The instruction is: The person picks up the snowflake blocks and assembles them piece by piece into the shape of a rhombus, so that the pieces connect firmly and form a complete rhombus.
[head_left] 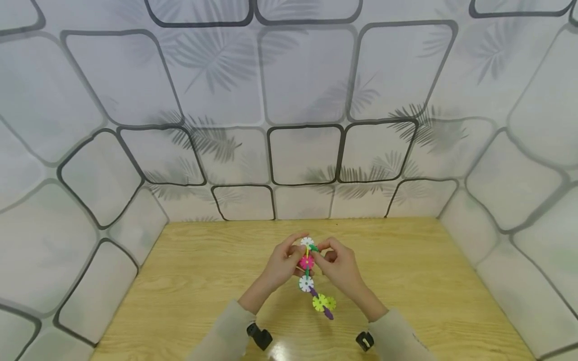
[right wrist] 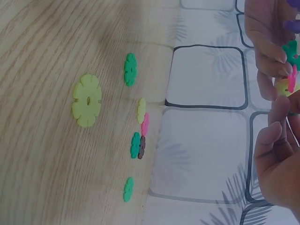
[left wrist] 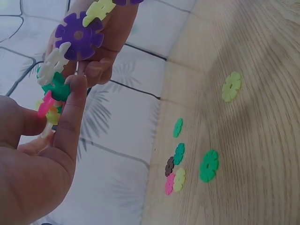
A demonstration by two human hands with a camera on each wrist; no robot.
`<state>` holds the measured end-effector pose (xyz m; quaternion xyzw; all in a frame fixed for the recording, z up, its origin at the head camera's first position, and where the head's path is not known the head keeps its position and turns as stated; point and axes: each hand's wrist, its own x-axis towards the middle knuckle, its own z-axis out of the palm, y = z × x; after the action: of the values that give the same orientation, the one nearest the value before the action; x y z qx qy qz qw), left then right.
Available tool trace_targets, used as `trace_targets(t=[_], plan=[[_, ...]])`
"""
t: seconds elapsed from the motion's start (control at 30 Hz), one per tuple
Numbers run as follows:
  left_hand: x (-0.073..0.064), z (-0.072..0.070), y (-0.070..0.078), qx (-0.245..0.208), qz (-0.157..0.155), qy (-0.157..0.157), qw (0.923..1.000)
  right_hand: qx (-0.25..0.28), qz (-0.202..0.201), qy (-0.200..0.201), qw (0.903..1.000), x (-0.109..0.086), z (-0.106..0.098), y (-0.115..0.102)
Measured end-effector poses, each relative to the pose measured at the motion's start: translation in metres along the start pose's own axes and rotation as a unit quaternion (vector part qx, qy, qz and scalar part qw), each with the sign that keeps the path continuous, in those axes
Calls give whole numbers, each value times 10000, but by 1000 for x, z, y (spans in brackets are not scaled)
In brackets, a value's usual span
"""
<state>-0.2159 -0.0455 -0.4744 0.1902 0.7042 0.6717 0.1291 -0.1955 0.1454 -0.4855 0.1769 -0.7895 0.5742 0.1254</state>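
A chain of interlocking snowflake discs [head_left: 306, 284] hangs between the two hands above the table in the head view. White, pink, green, yellow and purple discs are linked along it. My left hand [head_left: 281, 264] pinches the upper part near a pink disc [head_left: 306, 262]. From the other side, my right hand [head_left: 341, 268] pinches a green disc [head_left: 313, 247] near the chain's top end. In the left wrist view, a large purple disc [left wrist: 78, 36] faces the camera beyond the left fingertips. Fingers partly hide the joints.
Loose discs lie on the wooden table [head_left: 203, 281]: a yellow disc [right wrist: 87, 101], a green disc [right wrist: 130, 69] and a small cluster with a pink disc [right wrist: 145, 124] and a brown disc [right wrist: 142, 147]. A patterned wall covering [head_left: 307, 155] surrounds the table's back and sides.
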Motion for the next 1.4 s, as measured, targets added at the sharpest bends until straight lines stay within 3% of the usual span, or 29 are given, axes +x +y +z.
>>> trace_targets(t=[0.43, 0.77, 1.03, 1.2, 1.4], plan=[[-1, -10, -3, -192, 0, -332, 9993, -148, 182, -212, 9995, 0, -2, -4], [-4, -13, 0, -142, -83, -311, 9994, -157, 279, -357, 9989, 0, -4, -3], [-1, -18, 0, 110, -76, 62, 9999, 0, 572, -465, 9973, -13, -15, 12], [-1, -21, 0, 204, -137, 264, 9993, -359, 1025, -762, 9912, -25, -19, 32], [-1, -24, 1, 259, -244, 450, 9984, -746, 960, -1187, 9855, -36, -22, 50]])
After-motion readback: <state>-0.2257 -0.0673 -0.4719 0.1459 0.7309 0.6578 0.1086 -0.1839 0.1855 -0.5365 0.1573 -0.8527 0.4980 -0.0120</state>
